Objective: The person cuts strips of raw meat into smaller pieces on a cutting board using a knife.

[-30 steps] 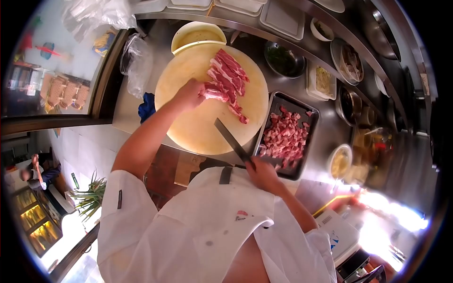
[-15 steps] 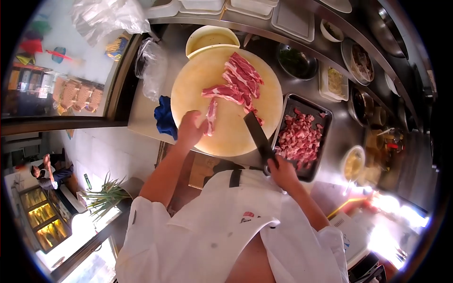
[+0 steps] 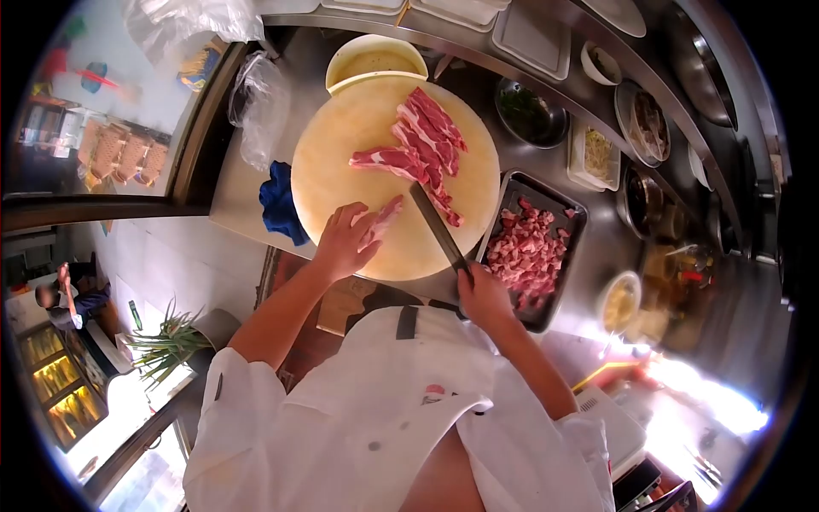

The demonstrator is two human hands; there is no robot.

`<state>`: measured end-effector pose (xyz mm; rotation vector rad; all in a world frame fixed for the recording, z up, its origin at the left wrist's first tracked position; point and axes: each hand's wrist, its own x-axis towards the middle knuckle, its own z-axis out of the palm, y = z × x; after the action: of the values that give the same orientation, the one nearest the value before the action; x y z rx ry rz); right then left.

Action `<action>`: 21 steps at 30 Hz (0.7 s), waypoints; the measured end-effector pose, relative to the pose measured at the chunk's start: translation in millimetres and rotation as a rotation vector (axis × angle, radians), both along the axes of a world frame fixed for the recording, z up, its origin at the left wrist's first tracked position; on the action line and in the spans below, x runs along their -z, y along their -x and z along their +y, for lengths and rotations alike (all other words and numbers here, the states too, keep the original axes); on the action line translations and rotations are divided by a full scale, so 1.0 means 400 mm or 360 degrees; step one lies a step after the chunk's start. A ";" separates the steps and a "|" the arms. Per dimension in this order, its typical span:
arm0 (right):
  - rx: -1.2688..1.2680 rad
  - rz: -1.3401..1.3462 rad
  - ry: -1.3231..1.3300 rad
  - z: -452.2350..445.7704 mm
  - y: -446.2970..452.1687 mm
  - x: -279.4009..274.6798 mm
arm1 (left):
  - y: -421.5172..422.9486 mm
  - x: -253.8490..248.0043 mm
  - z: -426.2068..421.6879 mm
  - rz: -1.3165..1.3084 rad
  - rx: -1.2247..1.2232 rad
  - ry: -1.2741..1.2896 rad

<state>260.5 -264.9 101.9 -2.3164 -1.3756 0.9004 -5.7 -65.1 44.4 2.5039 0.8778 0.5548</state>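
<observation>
A round cutting board [image 3: 341, 136] carries several slices of raw red meat [image 3: 426, 132] toward its far side. At the board's near left, my left hand [image 3: 343, 246] holds a separate strip of meat [image 3: 386, 218], its fingers lying over the strip and partly covering it. My right hand [image 3: 486, 297] is closed round the handle of a cleaver [image 3: 437, 226]. The blade slants up and left over the board, its tip close to the slices and to the right of the held strip. Cut meat pieces [image 3: 525, 256] fill much of a dark tray [image 3: 559, 303] right of the board.
A pale yellow tub [image 3: 375, 49] stands behind the board. Left of it lie a blue cloth [image 3: 280, 205] and a plastic bag [image 3: 260, 111]. Bowls, including a metal one with greens [image 3: 529, 111], and a white container [image 3: 595, 154] line the right. A person [image 3: 77, 294] is at far left.
My left hand has come onto the strip, which now lies tilted to the right under the fingers. The cleaver has shifted left and turned edge-on. The whole view has slid slightly left.
</observation>
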 end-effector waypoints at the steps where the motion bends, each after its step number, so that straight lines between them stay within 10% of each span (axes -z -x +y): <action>1: -0.0028 -0.0021 -0.0034 0.022 0.006 -0.008 | -0.026 -0.006 -0.001 -0.0079 -0.0009 0.0003; 21: -0.0777 -0.0144 0.0080 0.282 0.014 0.027 | -0.122 0.076 0.018 -0.0349 -0.0014 0.0131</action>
<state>255.0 -152.0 91.1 -2.1095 -2.0301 0.9743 43.1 -57.8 13.9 2.3133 0.8107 0.7638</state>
